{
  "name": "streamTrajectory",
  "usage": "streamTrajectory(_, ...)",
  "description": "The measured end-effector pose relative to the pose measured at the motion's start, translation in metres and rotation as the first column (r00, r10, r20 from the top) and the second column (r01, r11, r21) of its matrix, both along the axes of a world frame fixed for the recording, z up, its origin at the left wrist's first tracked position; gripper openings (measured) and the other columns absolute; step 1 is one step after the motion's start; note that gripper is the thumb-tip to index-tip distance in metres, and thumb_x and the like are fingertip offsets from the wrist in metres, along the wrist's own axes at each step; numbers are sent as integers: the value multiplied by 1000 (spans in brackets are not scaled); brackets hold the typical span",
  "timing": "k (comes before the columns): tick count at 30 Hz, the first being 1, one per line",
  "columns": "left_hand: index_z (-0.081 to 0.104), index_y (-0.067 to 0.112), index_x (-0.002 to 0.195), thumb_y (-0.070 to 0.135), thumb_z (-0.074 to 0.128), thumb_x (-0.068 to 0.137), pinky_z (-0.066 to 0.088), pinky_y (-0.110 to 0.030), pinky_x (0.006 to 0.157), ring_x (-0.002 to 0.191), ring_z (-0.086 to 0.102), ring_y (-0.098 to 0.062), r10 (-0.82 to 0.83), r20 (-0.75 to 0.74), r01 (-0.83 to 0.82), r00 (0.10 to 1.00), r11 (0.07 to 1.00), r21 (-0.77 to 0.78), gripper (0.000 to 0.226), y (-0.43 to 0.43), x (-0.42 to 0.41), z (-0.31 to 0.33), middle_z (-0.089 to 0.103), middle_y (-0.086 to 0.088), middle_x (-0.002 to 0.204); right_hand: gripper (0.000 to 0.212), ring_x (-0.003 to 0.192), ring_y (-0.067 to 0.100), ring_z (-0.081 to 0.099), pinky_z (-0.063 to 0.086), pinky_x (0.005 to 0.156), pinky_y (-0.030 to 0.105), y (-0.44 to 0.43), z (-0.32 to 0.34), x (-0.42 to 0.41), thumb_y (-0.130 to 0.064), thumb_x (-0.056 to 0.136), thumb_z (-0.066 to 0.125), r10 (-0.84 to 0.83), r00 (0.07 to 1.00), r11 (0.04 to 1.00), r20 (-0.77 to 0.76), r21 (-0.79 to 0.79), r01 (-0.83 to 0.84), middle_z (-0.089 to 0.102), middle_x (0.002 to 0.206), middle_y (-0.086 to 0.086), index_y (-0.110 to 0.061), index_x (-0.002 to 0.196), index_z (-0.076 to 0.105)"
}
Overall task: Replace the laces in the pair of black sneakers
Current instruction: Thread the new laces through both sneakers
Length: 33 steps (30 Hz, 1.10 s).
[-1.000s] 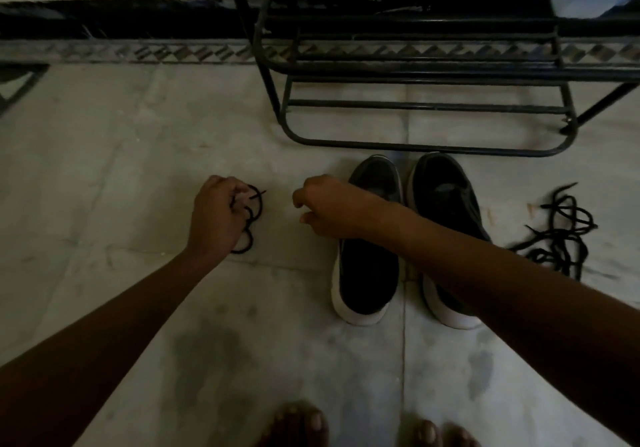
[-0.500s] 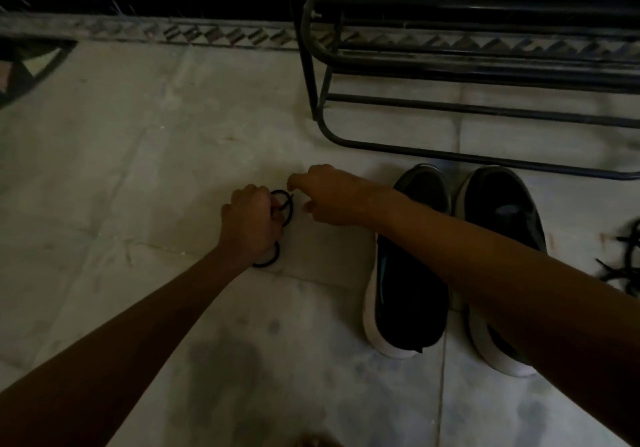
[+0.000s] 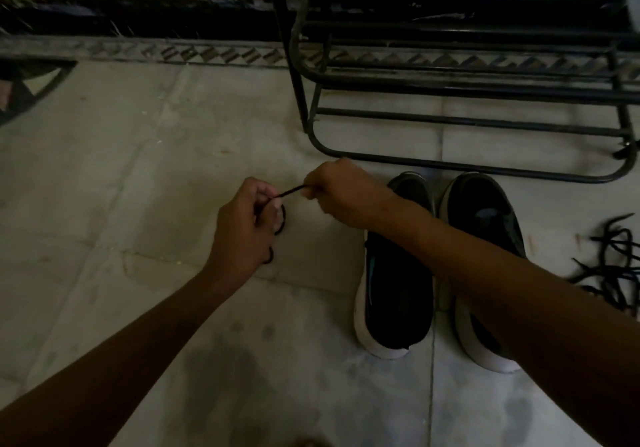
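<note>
Curling round a small coil of thin black shoelace, the left hand is seen over the pale tiled floor, with loops of the coil showing at its right side. One end of that lace is pinched in the closed fingers of the right hand, and a short, taut stretch is drawn between the two hands. Just right of the hands, the pair of black sneakers with white soles is set side by side on the floor, toes pointed far, and is partly crossed by the right forearm. Farther right, at the frame edge, a loose tangle of black laces is spread on the floor, apart from the sneakers. Beyond the toes, a black metal tube shoe rack is stood by the wall.
</note>
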<state>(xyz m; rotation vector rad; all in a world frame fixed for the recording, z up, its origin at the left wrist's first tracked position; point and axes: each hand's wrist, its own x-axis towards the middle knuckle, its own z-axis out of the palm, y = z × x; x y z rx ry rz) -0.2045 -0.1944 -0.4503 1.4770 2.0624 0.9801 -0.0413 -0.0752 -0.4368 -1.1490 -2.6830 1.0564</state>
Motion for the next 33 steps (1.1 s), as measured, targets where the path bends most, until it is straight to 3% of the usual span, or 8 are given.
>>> streamTrajectory(4,62,16,95,9,64,99,50,-15,57,62,67,-6,6,19,-7,1000,998,57,8,-3,-13,6,68,5,71,21,91,25,53,49,78,40,18,9,36,-24,100,55,-236,935,943,264,296,154,49,94,7,-10,114,59)
streamTrajectory(8,65,20,90,9,67,97,47,-11,58,65,66,-10,-86,43,82,995,993,86,14,-1,-5,18,67,7,77,68,123,34,39,41,100,48,1,12,31,-40,87,72,-113,963,915,244,404,5,41,133,15,-20,145,43)
streamTrajectory(13,64,30,95,15,66,98,52,-22,64,72,68,-12,-135,34,129,990,981,143,15,2,9,28,70,9,85,38,84,9,56,39,66,18,-12,19,13,-32,92,71,83,982,996,-170,54,-75,67,93,4,-16,127,67)
streamTrajectory(16,63,31,94,17,68,97,53,-21,62,70,69,-11,-88,48,78,995,983,167,15,0,5,32,68,10,83,16,75,8,62,49,69,15,-8,18,20,-20,94,68,-27,958,999,-287,-36,17,71,91,4,-9,103,76)
streamTrajectory(21,65,28,94,17,68,97,56,-35,63,69,67,-15,7,6,-8,1000,987,161,12,-6,-17,37,70,6,85,28,84,3,59,53,87,21,22,8,47,-19,93,69,-405,908,909,-112,61,413,66,106,4,-12,120,68)
streamTrajectory(25,66,33,93,17,69,97,58,-32,63,72,69,-11,-100,28,94,995,982,166,16,-7,-8,43,70,9,84,62,75,-1,55,50,73,17,7,16,37,-30,85,78,-166,976,985,-143,29,172,57,90,-15,-24,141,52)
streamTrajectory(29,66,29,98,18,69,97,61,-47,68,82,71,-16,-140,47,129,989,974,186,11,-3,7,45,69,10,88,18,70,1,65,53,70,21,-14,22,20,-24,93,70,79,955,987,-285,-114,-116,71,80,-5,-14,108,75)
streamTrajectory(33,66,37,94,20,70,95,57,-28,62,73,70,-13,-92,52,79,994,973,215,18,-3,-3,50,69,9,85,13,74,2,66,56,77,26,2,26,43,-12,97,61,-181,911,982,-370,-114,149,69,82,-9,-12,97,74)
